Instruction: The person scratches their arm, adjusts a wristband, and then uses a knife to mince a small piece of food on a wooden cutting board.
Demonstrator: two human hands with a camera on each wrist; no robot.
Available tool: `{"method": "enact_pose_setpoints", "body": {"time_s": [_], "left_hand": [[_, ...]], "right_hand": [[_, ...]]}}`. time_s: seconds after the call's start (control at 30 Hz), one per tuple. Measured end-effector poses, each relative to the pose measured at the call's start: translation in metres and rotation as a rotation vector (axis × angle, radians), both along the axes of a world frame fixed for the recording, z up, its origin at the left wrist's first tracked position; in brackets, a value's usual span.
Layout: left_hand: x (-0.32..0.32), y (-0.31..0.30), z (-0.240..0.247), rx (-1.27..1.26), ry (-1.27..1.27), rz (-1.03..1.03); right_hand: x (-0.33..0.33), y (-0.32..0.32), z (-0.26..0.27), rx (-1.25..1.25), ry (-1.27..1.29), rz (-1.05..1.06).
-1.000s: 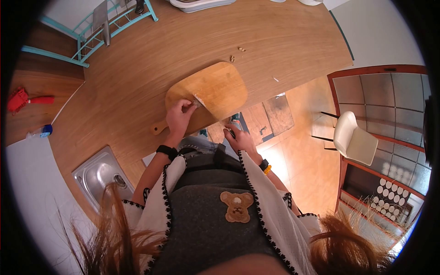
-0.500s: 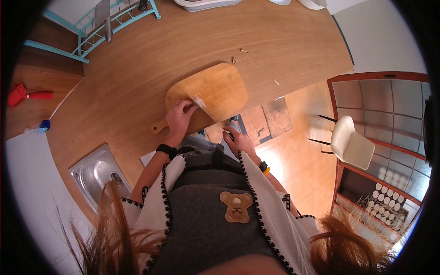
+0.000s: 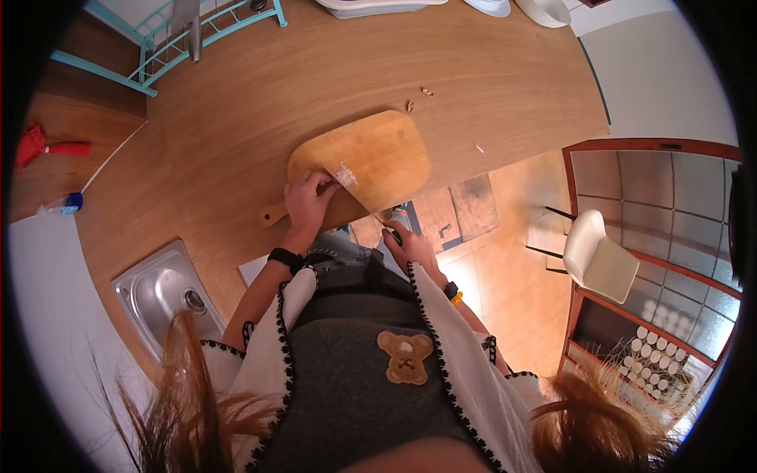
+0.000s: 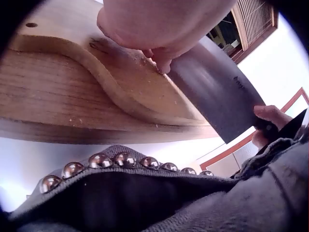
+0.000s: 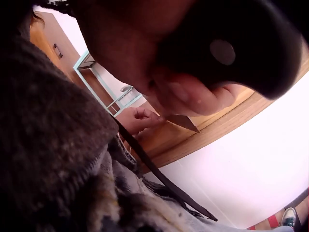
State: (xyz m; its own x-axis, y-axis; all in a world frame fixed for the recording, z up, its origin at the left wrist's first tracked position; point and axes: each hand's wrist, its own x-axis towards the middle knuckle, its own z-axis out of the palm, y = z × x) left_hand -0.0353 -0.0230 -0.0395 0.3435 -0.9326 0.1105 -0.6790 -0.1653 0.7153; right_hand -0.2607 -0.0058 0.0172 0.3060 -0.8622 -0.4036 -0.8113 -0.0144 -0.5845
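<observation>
White bits (image 3: 345,174) have spread by the cleaver (image 4: 217,92); right hand (image 3: 414,246) grips it, can't tell what left hand (image 3: 307,203) holds

In the head view, one cutting board (image 3: 386,150) is seen at twelve o'clock. Two hands are counted, left hand (image 3: 307,203) and right hand (image 3: 412,246), and two knives: one held knife (image 4: 217,92), one racked knife (image 3: 189,24) toward eleven. Two brown bits (image 3: 410,106) are found between twelve and one, one bowl (image 3: 546,11) and one dish (image 3: 489,7) at one, one chair (image 3: 603,256) at three, one sink (image 3: 162,288) between eight and nine. Eight silvery beads (image 4: 100,161) are counted in the left wrist view.
</observation>
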Motion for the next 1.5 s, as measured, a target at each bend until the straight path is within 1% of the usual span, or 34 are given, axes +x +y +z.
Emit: {"method": "enact_pose_setpoints", "body": {"time_s": [0.07,0.13,0.23,0.37,0.47,0.53,0.67,0.73,0.87,0.93,1.03,1.13,1.23,1.33,1.5], "left_hand": [[0.0,0.0,-0.001,0.019,-0.008,0.014],[-0.002,-0.003,-0.004,-0.013,-0.042,-0.012],[-0.008,-0.011,-0.008,-0.035,-0.1,-0.014],[-0.012,-0.016,-0.005,-0.069,-0.091,-0.034],[-0.009,-0.012,-0.004,-0.081,-0.026,-0.038],[-0.007,-0.007,-0.004,-0.082,0.03,-0.029],[-0.006,0.0,0.002,-0.019,-0.014,-0.035],[-0.006,0.0,0.003,-0.025,-0.114,-0.077],[-0.007,-0.001,-0.003,0.02,-0.068,-0.043],[-0.006,-0.004,-0.007,0.042,-0.004,0.017],[-0.004,-0.005,-0.008,0.016,-0.025,0.02],[-0.002,-0.006,-0.006,-0.013,-0.072,-0.003],[-0.002,-0.004,-0.005,-0.027,-0.043,-0.002],[0.0,-0.001,-0.005,0.005,-0.06,-0.045],[0.001,0.003,-0.005,-0.026,-0.091,-0.035]], "right_hand": [[0.0,0.0,0.001,0.013,0.007,-0.004],[0.0,-0.001,0.004,0.031,-0.032,-0.079],[0.0,-0.003,0.005,0.075,0.01,-0.114],[0.0,-0.003,0.007,0.078,-0.002,-0.146],[-0.002,-0.002,0.004,0.069,0.027,-0.148],[-0.003,-0.002,0.004,0.072,-0.011,-0.142],[-0.002,-0.002,0.008,0.083,0.007,-0.128],[-0.002,-0.003,0.009,0.057,0.005,-0.08],[-0.001,-0.002,0.008,0.068,-0.027,-0.088],[-0.002,-0.002,0.006,0.008,-0.025,-0.064],[-0.002,-0.001,0.007,0.05,-0.014,-0.076],[-0.005,0.001,0.002,-0.002,-0.031,-0.071],[-0.006,-0.001,0.006,0.054,0.003,-0.073],[-0.007,0.002,0.005,-0.013,-0.041,-0.062],[-0.005,0.002,0.012,0.024,-0.008,-0.055]]}}
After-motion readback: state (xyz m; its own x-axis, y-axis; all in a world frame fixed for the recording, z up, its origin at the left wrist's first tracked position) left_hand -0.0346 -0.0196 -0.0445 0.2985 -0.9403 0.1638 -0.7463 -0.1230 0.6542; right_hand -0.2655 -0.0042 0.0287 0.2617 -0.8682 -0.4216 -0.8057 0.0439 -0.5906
